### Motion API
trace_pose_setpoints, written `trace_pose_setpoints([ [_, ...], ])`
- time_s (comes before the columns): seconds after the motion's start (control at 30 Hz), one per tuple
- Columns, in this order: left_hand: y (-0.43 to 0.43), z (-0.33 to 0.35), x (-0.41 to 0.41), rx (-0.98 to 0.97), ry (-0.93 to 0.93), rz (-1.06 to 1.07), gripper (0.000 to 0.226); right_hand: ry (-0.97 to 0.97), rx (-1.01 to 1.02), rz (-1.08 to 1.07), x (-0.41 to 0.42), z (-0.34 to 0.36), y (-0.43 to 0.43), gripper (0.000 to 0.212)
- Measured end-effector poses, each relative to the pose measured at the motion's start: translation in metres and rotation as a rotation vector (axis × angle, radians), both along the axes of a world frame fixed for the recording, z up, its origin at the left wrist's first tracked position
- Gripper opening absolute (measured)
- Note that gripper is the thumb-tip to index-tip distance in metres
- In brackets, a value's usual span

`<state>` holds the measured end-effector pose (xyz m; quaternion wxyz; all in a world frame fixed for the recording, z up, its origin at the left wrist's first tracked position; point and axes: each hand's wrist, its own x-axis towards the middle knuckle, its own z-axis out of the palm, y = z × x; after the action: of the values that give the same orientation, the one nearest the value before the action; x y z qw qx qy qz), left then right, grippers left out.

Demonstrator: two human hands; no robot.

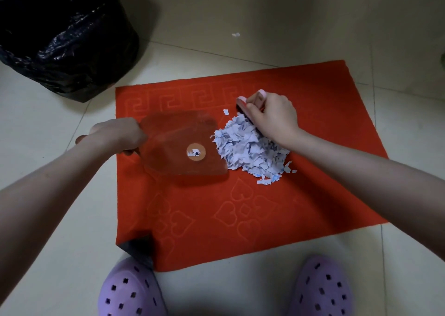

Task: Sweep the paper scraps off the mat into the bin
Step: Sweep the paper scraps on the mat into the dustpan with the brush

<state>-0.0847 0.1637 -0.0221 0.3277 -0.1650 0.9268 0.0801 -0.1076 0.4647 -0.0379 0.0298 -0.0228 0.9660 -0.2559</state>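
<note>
At the far left, a round bin lined with a crinkled black plastic bag (pixel 67 38) stands on the pale tiled floor (pixel 36 171), just off the far-left corner of the red embossed mat (pixel 240 219). My left hand (pixel 118 135) has its fingers curled round the handle of a clear plastic dustpan (pixel 185 132), which lies flat on the mat with its open lip touching the heap of white and bluish paper scraps (pixel 248 149). The heap sits on the mat, right of centre. My right hand (pixel 272 118) has its fingers wrapped round a small pink hand brush (pixel 240 103), set against the far side of the heap. One stray white scrap (pixel 236 34) lies on the floor beyond the mat. My lilac perforated clogs (pixel 130 289) are at the mat's near edge.
</note>
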Motion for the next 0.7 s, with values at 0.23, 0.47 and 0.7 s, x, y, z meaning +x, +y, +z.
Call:
trace_pose_setpoints([
  [0.23, -0.003, -0.010, 0.004, -0.005, 0.023, 0.019, 0.031, -0.021, -0.205, 0.136, 0.013, -0.003, -0.043, 0.019],
  [0.47, -0.008, -0.015, 0.007, 0.057, -0.004, 0.055, 0.027, -0.031, -0.526, 0.142, 0.022, 0.010, -0.062, 0.013],
  [0.7, -0.010, -0.019, 0.006, 0.083, -0.017, 0.069, 0.027, 0.096, -0.302, 0.039, -0.009, 0.013, -0.022, 0.018],
])
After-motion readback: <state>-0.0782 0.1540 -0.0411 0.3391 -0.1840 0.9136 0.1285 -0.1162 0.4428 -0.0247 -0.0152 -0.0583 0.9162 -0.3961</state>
